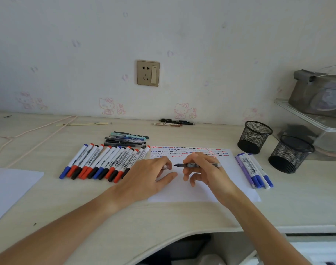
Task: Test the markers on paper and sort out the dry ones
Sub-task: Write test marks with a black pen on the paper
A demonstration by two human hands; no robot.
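Note:
A white sheet of paper (197,190) lies on the desk, with rows of red, blue and black squiggles along its top edge. My right hand (203,169) grips an uncapped dark pen (194,165) level above the paper, tip pointing left. My left hand (150,173) pinches what looks like the pen's cap (165,167) just left of the tip. A row of several red, blue and black capped markers (104,161) lies left of the paper. Several blue and purple markers (254,170) lie at the right of the paper.
A stack of grey and teal pens (128,140) lies behind the marker row. Two black mesh pen cups (254,136) (290,153) stand at the right, near a clear tray (312,119). More pens (174,122) lie by the wall. Another white sheet (8,188) is at the left edge.

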